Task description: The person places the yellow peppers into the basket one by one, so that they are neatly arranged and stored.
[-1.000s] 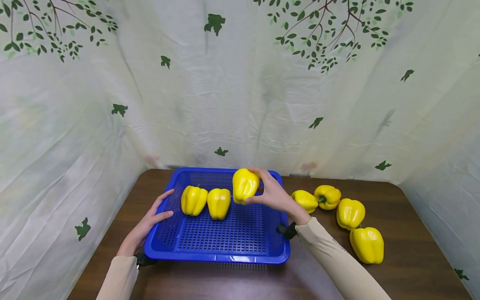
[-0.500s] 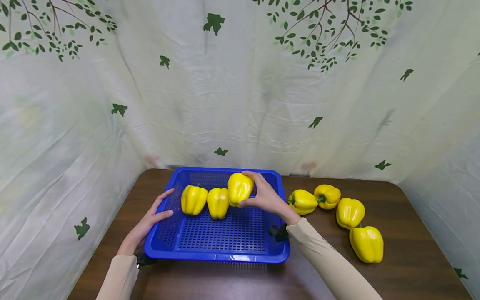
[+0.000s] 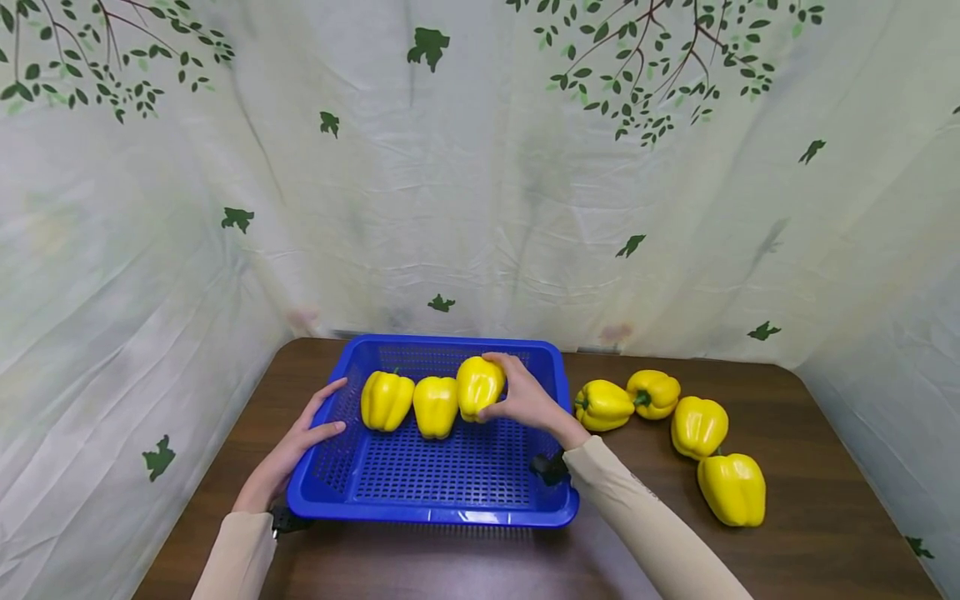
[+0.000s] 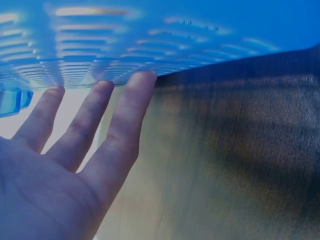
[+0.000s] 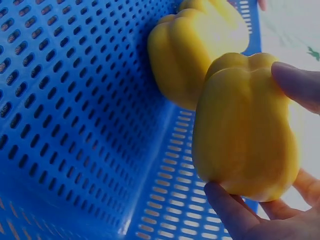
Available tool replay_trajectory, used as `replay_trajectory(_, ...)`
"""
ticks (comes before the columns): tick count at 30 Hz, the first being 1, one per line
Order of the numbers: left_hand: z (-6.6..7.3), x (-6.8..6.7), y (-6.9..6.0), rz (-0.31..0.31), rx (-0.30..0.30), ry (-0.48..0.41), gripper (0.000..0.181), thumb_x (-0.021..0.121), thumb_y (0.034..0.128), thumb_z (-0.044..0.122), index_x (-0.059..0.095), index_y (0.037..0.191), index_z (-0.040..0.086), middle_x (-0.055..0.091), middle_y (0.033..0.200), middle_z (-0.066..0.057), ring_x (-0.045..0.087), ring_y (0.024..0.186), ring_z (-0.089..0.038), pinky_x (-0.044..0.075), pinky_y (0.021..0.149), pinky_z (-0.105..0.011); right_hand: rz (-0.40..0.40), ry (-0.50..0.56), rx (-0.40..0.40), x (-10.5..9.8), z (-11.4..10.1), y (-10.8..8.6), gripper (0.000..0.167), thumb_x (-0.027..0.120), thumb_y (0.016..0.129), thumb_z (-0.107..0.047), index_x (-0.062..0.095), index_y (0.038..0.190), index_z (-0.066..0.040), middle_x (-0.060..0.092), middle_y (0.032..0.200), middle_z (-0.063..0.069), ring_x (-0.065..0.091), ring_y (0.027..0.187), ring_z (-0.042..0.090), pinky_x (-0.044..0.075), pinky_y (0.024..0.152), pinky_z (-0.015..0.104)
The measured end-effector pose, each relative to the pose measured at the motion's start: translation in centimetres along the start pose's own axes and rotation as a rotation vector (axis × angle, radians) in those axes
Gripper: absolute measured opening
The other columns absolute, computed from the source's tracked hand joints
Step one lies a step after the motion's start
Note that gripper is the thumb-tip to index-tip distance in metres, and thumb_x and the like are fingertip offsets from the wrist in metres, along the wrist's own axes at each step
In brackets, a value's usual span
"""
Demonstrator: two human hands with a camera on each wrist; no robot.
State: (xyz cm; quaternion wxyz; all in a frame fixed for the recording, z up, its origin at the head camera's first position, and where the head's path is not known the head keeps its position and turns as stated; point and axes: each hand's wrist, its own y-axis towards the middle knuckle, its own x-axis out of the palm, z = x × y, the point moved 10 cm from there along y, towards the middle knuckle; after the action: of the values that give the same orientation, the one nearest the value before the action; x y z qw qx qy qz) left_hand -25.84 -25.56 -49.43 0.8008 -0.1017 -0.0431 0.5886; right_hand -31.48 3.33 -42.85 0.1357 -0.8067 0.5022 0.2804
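The yellow bell pepper is glossy and lobed, held over the floor of the blue basket beside two similar peppers. The right hand grips it between thumb and fingers, forearm crossing the right rim. The left hand, fingers spread, contacts the left side.

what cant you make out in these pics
Held pepper, head view: underside hidden by its own body, so contact with the basket beneath is unclear.
Left hand, head view: some fingers hidden by the basket.
Right sleeve, head view: cut off by the bottom edge.
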Motion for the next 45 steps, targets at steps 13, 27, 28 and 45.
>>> replay_trajectory(13, 0.1, 0.0, 0.0, 0.002, 0.006, 0.018, 0.064, 0.047, 0.0995, 0.023, 0.012, 0.151, 0.036, 0.005, 0.153, -0.018, 0.036, 0.122, -0.047, 0.047, 0.088, -0.05, -0.005, -0.044, 0.049, 1.4, 1.7, 0.8, 0.087, 0.084, 0.064, -0.005, 0.04, 0.139, -0.002, 0.042, 0.133, 0.02, 0.048, 0.11, 0.031, 0.042, 0.091, 0.046)
replay_trajectory(27, 0.2, 0.2, 0.0, -0.005, 0.016, 0.01, 0.064, 0.047, 0.0995, 0.022, 0.011, 0.151, 0.034, 0.005, 0.153, -0.019, 0.039, 0.12, -0.047, 0.048, 0.088, -0.052, -0.023, -0.117, 0.108, 1.9, 2.6, 0.8, 0.077, 0.08, 0.068, 0.005, 0.042, 0.134, 0.001, 0.043, 0.13, 0.022, 0.049, 0.105, 0.031, 0.044, 0.089, 0.044)
replay_trajectory(28, 0.3, 0.2, 0.0, -0.007, 0.02, 0.008, 0.064, 0.047, 0.0996, 0.021, 0.011, 0.151, 0.034, 0.005, 0.153, -0.019, 0.038, 0.12, -0.047, 0.047, 0.088, -0.052, -0.024, -0.118, 0.115, 1.9, 2.7, 0.8, 0.077, 0.08, 0.068, 0.005, 0.042, 0.134, 0.001, 0.043, 0.129, 0.022, 0.049, 0.104, 0.031, 0.044, 0.088, 0.043)
replay_trajectory(45, 0.3, 0.1, -0.1, 0.003, 0.024, 0.018, 0.064, 0.046, 0.0993, 0.021, 0.011, 0.152, 0.033, 0.004, 0.153, -0.019, 0.035, 0.123, -0.049, 0.047, 0.089, -0.052, 0.033, -0.162, 0.121, 1.4, 2.6, 0.7, 0.065, 0.078, 0.078, -0.007, 0.043, 0.133, 0.002, 0.048, 0.123, 0.024, 0.052, 0.105, 0.035, 0.044, 0.089, 0.046)
